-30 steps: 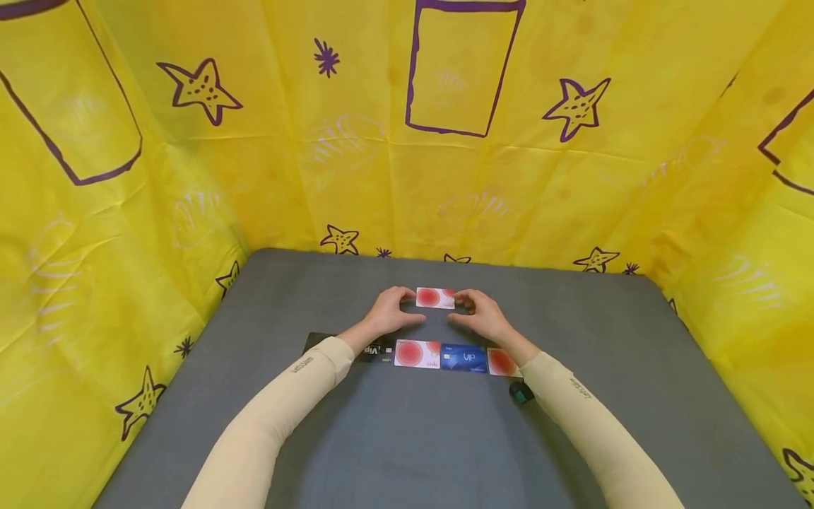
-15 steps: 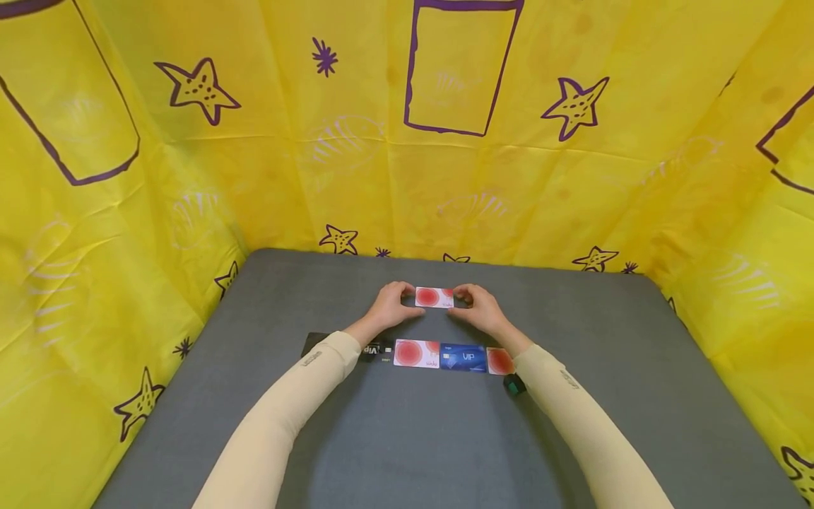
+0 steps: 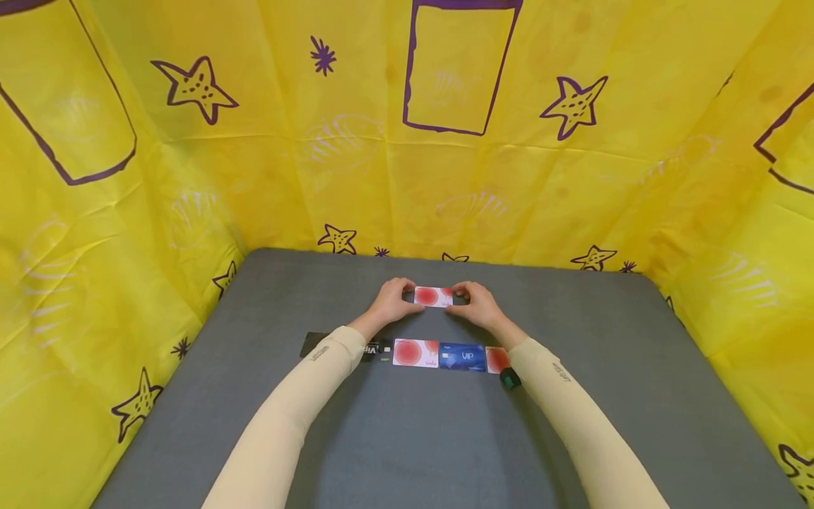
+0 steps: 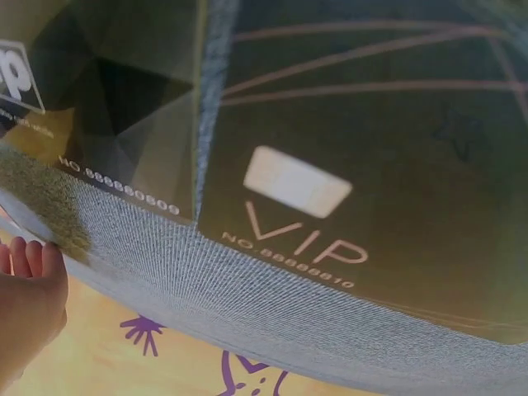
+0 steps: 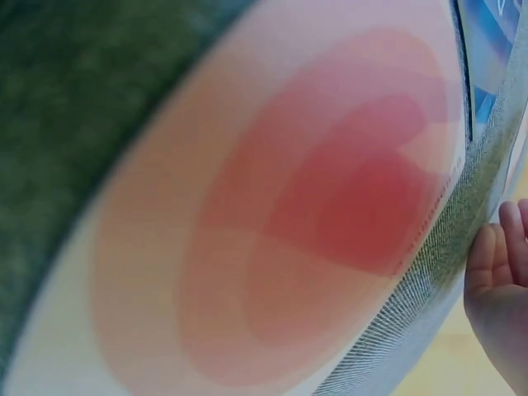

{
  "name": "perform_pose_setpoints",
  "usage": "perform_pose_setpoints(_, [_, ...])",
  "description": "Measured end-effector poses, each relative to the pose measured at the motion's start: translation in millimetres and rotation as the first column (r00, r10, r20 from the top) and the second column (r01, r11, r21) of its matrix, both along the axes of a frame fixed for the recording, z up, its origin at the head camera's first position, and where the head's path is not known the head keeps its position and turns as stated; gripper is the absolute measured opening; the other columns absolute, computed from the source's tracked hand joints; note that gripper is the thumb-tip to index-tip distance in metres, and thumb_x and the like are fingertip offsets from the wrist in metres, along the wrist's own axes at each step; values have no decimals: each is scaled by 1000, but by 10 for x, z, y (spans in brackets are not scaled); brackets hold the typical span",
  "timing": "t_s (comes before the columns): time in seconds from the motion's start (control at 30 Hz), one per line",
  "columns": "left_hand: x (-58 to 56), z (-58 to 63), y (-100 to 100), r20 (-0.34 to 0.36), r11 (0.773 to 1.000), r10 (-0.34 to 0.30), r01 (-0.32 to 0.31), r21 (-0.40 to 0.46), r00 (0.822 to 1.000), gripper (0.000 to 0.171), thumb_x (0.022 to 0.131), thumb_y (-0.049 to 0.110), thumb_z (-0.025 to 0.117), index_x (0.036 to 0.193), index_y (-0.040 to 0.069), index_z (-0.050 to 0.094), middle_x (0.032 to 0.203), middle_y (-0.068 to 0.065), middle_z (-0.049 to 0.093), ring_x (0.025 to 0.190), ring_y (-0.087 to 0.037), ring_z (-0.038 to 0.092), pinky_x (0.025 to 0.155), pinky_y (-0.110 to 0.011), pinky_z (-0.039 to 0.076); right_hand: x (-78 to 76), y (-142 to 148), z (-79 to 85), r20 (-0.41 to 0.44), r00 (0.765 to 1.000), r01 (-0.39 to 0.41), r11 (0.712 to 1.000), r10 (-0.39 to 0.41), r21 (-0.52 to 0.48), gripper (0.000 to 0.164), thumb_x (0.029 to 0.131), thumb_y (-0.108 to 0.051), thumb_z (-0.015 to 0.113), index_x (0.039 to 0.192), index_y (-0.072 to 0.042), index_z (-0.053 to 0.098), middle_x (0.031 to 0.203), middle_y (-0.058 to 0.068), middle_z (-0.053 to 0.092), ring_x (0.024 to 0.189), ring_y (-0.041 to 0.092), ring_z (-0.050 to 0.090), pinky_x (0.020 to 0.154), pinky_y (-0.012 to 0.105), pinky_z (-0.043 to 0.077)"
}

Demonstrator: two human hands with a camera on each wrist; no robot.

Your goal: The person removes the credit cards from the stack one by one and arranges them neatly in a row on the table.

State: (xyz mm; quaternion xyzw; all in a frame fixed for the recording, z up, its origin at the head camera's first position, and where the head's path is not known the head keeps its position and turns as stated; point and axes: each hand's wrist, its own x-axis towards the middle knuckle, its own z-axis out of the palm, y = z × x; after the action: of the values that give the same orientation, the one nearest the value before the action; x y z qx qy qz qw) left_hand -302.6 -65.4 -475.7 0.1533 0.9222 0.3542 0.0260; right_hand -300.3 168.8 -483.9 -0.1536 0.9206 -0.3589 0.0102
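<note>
A white card with red circles [image 3: 434,296] lies toward the back of the table, between my two hands. My left hand [image 3: 391,300] holds its left end, thumb at the near corner and fingers at the far one. At the other end my right hand [image 3: 478,304] grips it the same way. Nearer to me runs a row of cards: a black one [image 3: 313,343] partly under the left sleeve, a red-circled one [image 3: 416,353], a blue VIP card [image 3: 462,357] and another red-circled one [image 3: 496,359] partly hidden by the right cuff. Dark VIP cards [image 4: 396,190] fill the left wrist view.
The grey tabletop [image 3: 407,438] is bounded at the back and sides by a yellow cloth [image 3: 267,177] with purple drawings. A small black and green object [image 3: 509,379] shows at the right cuff, overlapping the row's right end.
Both thumbs have closed in from below to the card's near corners, and the right fingers have drawn up to its edge. The forearms have shifted slightly inward; the card stays about where it was.
</note>
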Motion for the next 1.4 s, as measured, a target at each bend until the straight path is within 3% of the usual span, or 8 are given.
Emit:
perform_pose_setpoints(0.27, [-71,10,14,10,999,-4,5,-31,1000,54,82,25,80,124,-2,60,120,-16,59,115,-31,49,105,-40,36,-47,-26,19,9,1000,-3,1000,3,14,51,81,-22,80,120,3,60,112,18,62,103,33,54,95,45,43])
perform_pose_setpoints(0.43, [-111,8,15,39,997,-25,27,-70,999,56,83,26,78,127,-1,59,123,-17,57,118,-31,47,106,-40,35,-73,-30,10,-4,1000,-14,999,14,41,51,81,-23,79,120,4,60,111,19,62,102,34,53,94,45,42])
perform_pose_setpoints(0.77, [-165,16,2,32,988,-69,72,-139,997,55,82,27,78,126,-2,60,122,-18,56,117,-33,45,104,-40,36,-126,-43,-18,-23,999,-43,997,44,72,53,79,-23,81,119,5,61,108,19,61,98,32,52,91,44,42])
perform_pose_setpoints(1.07, [-225,33,6,88,986,-69,81,-145,994,55,83,28,78,128,2,60,125,-16,54,118,-31,43,104,-39,36,-150,-33,40,24,998,-52,993,50,104,53,80,-25,79,121,4,61,108,18,60,99,32,52,92,44,41])
perform_pose_setpoints(1.4, [-220,37,-1,110,993,-46,57,-100,993,51,81,26,80,123,3,63,122,-15,54,119,-31,42,104,-39,36,-147,-34,63,62,997,-56,993,50,100,52,82,-25,79,121,4,60,111,19,59,104,33,51,95,46,40])
